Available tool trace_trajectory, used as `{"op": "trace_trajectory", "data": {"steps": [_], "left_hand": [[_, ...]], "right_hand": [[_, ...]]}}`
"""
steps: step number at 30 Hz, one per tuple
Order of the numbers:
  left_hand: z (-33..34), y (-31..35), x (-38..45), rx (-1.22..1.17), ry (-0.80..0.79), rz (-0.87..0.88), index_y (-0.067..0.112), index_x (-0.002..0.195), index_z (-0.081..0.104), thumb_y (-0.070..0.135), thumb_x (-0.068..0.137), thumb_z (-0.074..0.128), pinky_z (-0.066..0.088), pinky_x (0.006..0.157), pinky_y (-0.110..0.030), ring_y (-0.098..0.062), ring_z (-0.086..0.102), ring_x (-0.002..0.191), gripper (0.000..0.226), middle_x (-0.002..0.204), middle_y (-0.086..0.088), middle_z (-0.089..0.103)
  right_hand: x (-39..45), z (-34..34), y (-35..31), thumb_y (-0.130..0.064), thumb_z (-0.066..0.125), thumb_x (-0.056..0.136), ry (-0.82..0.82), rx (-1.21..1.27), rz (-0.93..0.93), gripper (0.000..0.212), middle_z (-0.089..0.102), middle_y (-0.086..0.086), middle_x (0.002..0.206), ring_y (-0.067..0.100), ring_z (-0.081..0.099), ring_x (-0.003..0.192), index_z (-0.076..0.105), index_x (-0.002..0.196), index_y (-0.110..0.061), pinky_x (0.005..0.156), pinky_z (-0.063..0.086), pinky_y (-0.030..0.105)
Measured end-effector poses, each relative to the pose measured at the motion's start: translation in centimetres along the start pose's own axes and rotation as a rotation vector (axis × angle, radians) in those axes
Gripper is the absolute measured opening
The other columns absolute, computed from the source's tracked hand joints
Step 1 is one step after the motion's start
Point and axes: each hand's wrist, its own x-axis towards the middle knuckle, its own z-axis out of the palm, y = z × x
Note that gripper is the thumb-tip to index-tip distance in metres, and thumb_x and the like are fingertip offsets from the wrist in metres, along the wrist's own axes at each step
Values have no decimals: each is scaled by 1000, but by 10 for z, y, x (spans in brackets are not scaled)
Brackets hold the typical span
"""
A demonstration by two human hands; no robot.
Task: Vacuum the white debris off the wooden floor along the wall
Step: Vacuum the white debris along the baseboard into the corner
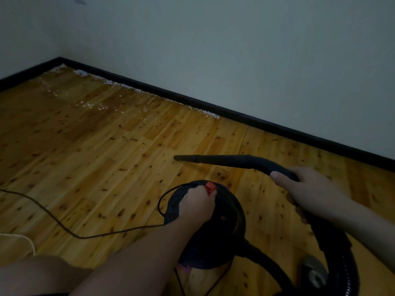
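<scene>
Right hand (307,192) fingers gripping nozzle (224,160), left hand (197,205) clutching vacuum (226,229) top, debris (136,90) hugging baseboard (235,114)

We see a pale wall (235,50) meeting another wall (25,33) in a corner at the far left. A black strip (235,113) runs along the bottom of both. The light is dim. A pale cloth (12,242) lies at the left edge.

One head-worn camera looks forward and down, near the hands, toward the wall (256,50)
</scene>
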Motion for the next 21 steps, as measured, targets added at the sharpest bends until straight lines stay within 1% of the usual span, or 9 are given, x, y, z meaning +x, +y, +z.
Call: {"op": "trace_trajectory", "data": {"steps": [4,6,8,10,12,14,16,19,21], "left_hand": [[-5,1,10,78,4,23,19,79,55,53,106,46,47,55,-33,-20,63,68,44,78,-1,63],[-11,-1,21,130,6,39,17,83,57,54,105,45,49,56,-34,-22,64,71,44,80,-2,64],[-18,-3,34,155,4,51,16,87,57,54,105,45,50,57,-35,-23,64,72,43,82,-3,64],[-25,-8,48,162,15,66,17,86,55,54,105,46,49,58,-36,-24,64,73,42,83,-4,63],[-31,-12,63,171,29,69,18,86,54,54,105,46,50,60,-37,-24,63,74,42,84,-4,62],[-33,-14,78,173,27,57,17,89,55,54,105,46,47,62,-37,-25,62,77,41,86,-3,61],[-32,-12,94,170,14,53,17,91,56,55,105,46,46,63,-37,-25,62,79,42,88,-3,62],[-32,-9,114,184,7,61,16,96,60,57,104,46,50,67,-38,-26,64,83,44,92,-4,64],[-33,-9,126,191,9,57,16,98,61,57,104,46,52,69,-39,-27,65,83,44,92,-4,64]], "right_hand": [[5,16,17,-46,57,104,32,136,75,38,55,6,56,19,54,39,65,99,-9,47,52,33],[9,25,25,-45,60,102,68,216,128,43,55,7,55,22,55,41,66,97,-3,50,53,36],[16,35,31,-44,62,101,92,302,174,45,55,7,55,23,55,42,67,97,0,50,52,36],[27,44,32,-44,63,101,90,385,218,47,54,9,57,25,54,43,67,97,2,51,51,36],[38,50,27,-43,64,101,84,476,249,49,53,12,59,25,52,44,67,91,5,50,49,35],[50,56,21,-40,65,101,74,530,242,46,52,12,57,25,51,42,65,83,1,48,47,34],[65,62,14,-39,67,101,67,552,233,45,54,11,54,25,53,43,65,79,0,50,48,35],[90,68,4,-31,71,99,30,646,257,36,53,15,59,26,52,45,63,77,-2,52,47,36],[105,67,-4,-24,72,97,-32,731,281,29,53,14,63,26,52,46,63,78,-3,51,46,35]]}}
